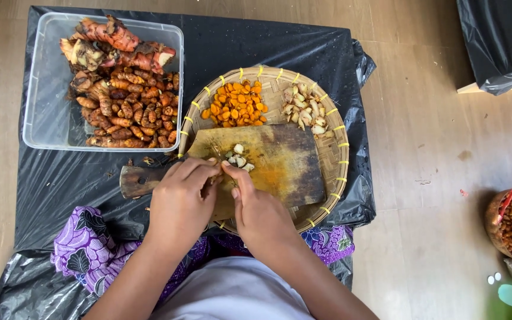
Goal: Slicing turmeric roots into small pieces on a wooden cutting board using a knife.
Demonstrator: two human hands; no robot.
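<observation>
A worn wooden cutting board (268,163), stained yellow, lies flat across a round woven tray (333,148), its handle pointing left past the tray's rim. Near the board's middle sits a small heap of pale chopped pieces (239,159). The left hand (179,204) and right hand (259,213) meet at the board's near edge, fingertips pinched together over something small and hidden between them, just beside the heap. Whether a knife is held cannot be told.
</observation>
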